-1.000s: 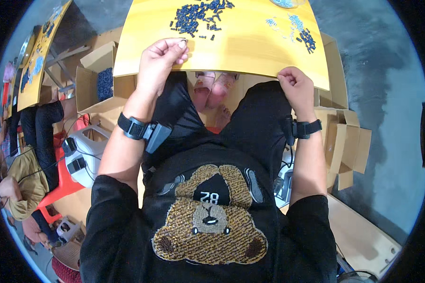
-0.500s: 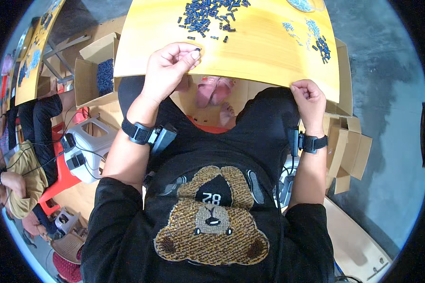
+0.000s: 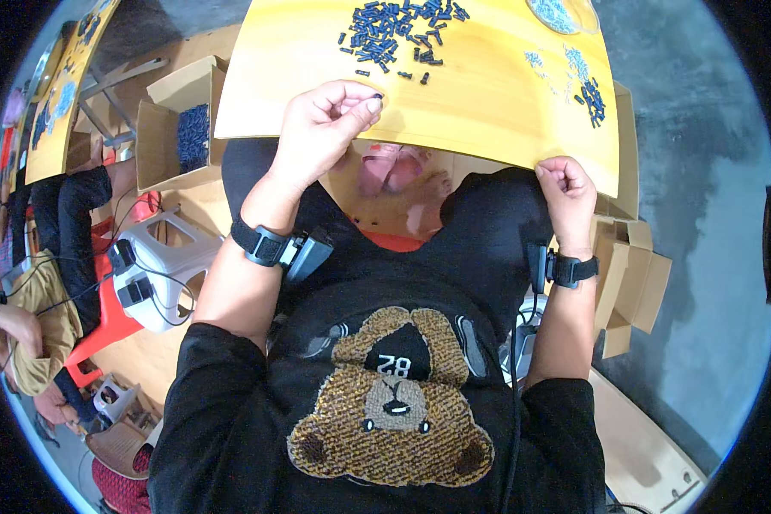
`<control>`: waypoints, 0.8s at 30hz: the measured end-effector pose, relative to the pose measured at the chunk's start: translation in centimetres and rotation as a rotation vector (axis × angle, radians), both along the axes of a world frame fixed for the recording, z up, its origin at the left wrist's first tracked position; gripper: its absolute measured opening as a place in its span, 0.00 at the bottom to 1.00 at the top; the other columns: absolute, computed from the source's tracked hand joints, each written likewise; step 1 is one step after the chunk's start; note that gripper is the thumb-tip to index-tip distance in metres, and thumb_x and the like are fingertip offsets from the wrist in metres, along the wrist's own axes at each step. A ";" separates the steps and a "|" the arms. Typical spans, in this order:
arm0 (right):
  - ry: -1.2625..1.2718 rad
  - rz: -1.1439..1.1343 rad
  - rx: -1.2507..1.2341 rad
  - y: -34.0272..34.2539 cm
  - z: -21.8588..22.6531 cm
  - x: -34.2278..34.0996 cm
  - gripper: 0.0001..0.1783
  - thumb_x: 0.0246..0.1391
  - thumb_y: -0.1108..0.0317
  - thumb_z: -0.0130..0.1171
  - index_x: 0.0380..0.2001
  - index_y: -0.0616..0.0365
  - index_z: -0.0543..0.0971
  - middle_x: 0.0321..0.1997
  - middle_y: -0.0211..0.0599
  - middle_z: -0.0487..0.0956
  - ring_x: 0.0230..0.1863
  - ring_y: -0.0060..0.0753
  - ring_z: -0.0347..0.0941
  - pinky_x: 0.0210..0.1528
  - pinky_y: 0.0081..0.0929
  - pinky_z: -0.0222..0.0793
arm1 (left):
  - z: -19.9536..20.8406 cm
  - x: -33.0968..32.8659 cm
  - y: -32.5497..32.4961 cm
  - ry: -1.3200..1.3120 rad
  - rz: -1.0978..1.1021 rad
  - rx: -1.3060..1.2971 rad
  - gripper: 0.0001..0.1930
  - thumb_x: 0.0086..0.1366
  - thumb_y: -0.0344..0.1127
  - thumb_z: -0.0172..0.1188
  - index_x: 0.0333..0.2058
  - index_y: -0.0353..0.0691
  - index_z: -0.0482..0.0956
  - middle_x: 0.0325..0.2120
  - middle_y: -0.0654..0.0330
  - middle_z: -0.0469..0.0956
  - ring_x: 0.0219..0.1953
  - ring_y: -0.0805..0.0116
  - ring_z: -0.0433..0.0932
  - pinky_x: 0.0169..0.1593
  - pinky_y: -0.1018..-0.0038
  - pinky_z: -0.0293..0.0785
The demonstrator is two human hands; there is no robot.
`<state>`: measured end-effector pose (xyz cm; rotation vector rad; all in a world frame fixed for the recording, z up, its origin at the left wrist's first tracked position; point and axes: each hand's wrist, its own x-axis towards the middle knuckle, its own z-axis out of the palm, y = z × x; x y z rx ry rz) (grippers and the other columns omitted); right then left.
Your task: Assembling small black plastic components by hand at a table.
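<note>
My left hand [image 3: 324, 133] is just over the near edge of the yellow table [image 3: 480, 103]. Its thumb and forefinger pinch a small black plastic piece [image 3: 377, 97]; most of it is covered by the fingertips. My right hand [image 3: 567, 193] is at the table's near right edge, fingers curled and thumb pressed to forefinger. Anything between those fingertips is too small to make out. Beyond my left hand lies a heap of small black pieces [image 3: 377, 38], with a few loose ones on its near side.
At the table's right lie small pale blue pieces [image 3: 576, 62] and more black ones [image 3: 593, 107]. A clear round dish [image 3: 584, 17] of pale pieces stands behind them. Cardboard boxes flank the table; the left box [image 3: 167, 141] holds dark pieces. Another person [image 3: 51, 317] sits at far left.
The view has shifted slightly, so the table and its piles appear a little farther right and lower. Both hands keep nearly the same pose and place at the table edge.
</note>
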<state>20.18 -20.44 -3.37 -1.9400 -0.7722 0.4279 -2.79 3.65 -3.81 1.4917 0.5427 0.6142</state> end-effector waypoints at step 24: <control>0.095 0.008 -0.002 0.3 0.7 0.5 0.05 0.45 0.80 0.60 0.25 0.58 0.77 0.19 0.17 0.70 0.20 0.06 0.59 0.22 0.06 0.54 | 0.5 0.4 -0.2 0.027 0.029 -0.028 0.07 0.59 0.29 0.59 0.35 0.33 0.77 0.27 0.64 0.78 0.30 0.81 0.74 0.36 0.84 0.72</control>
